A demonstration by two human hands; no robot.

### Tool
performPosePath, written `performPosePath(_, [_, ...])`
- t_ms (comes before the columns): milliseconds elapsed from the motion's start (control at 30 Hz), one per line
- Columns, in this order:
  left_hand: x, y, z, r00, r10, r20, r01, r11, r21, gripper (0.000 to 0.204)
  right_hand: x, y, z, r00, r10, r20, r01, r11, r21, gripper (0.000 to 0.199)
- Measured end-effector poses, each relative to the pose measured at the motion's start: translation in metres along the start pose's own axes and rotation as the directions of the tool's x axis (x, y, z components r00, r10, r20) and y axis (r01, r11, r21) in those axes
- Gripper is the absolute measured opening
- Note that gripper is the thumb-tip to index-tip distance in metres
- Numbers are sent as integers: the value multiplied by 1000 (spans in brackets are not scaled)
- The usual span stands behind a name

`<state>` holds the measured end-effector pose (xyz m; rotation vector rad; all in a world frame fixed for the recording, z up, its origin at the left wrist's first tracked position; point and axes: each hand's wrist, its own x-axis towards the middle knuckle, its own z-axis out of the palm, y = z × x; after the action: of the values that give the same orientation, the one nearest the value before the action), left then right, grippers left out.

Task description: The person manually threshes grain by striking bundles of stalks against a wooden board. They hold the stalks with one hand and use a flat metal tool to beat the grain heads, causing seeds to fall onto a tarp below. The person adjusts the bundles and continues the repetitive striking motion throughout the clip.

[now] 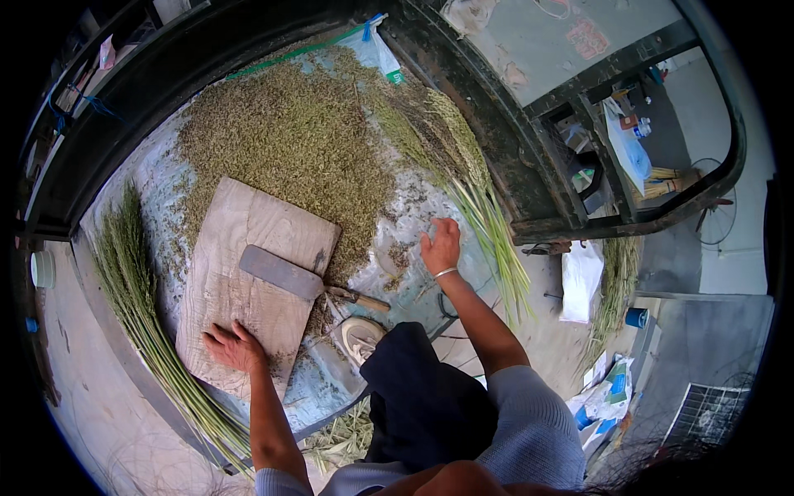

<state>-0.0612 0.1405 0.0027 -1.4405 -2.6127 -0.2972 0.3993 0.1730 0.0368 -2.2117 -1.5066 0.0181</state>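
Observation:
A wooden board [227,277] lies slantwise over the sheet beside a heap of loose seed [285,136]. My left hand [236,345] rests on the board's near end, fingers spread, holding nothing. On the board lies a broad rectangular-bladed knife [281,273], like a cleaver, its wooden handle pointing right past the board's edge. Over the sheet to the right, my right hand [442,246] has its fingers apart and nothing in them. It is nearest to a bundle of stalks with seed heads [475,186].
Green stalks [157,322] lie along the sheet's left edge. A dark metal frame [496,107] borders the far and right sides. My shoe [361,337] stands near the knife handle. A white bag [581,281], more stalks and a blue cup [637,318] are at the right.

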Motion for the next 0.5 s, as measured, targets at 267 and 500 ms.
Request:
performPosePath(267, [-6,-1,8,998,40,-48,-40,999,15,62,28,143,-56,827,556,86,-454,749,-482,65])
performPosePath(500, [-2,-9,16,994,71,-78,-63,993,99,63,12,146,-12,890,438,127,-370,857,-357,33])
